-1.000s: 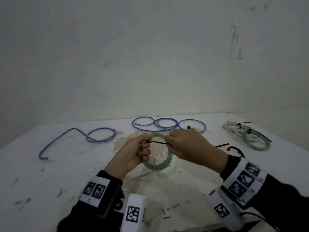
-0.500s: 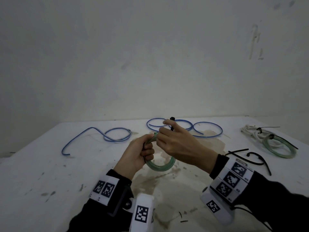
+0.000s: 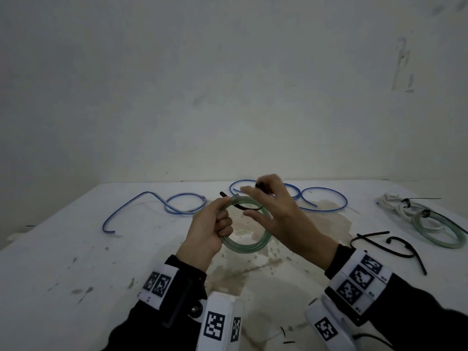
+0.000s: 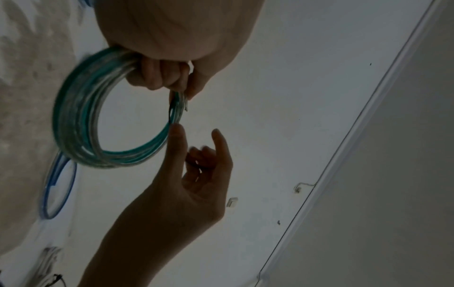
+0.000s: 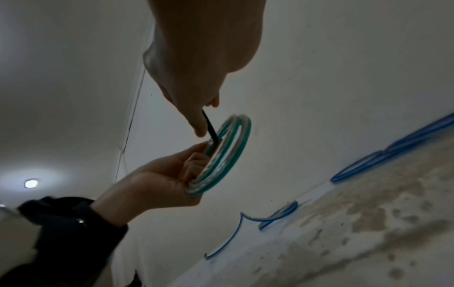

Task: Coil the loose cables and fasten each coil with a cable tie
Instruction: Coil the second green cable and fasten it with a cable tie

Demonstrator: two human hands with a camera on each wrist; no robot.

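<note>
My left hand [image 3: 222, 214] grips a green-and-clear cable coil [image 3: 243, 247] above the table and holds it upright. A black cable tie [image 3: 244, 207] runs across the coil's top strands. My right hand [image 3: 255, 191] pinches the tie's far end between thumb and forefinger, its other fingers spread. In the right wrist view the cable tie [image 5: 211, 130] slants from my fingertips [image 5: 199, 128] down to the coil [image 5: 228, 155]. The left wrist view shows the coil [image 4: 81, 124] hanging from my curled fingers [image 4: 159, 75].
A long loose blue cable [image 3: 157, 203] loops across the back of the white stained table [image 3: 76, 262]. At the right lie a tied green coil [image 3: 435, 229] and a tied white coil [image 3: 395, 206]. Spare black cable ties [image 3: 395, 247] lie near my right wrist.
My right hand has lifted the tie's end from level with the coil to above its top, and its lower fingers have spread. The left hand keeps its grip.
</note>
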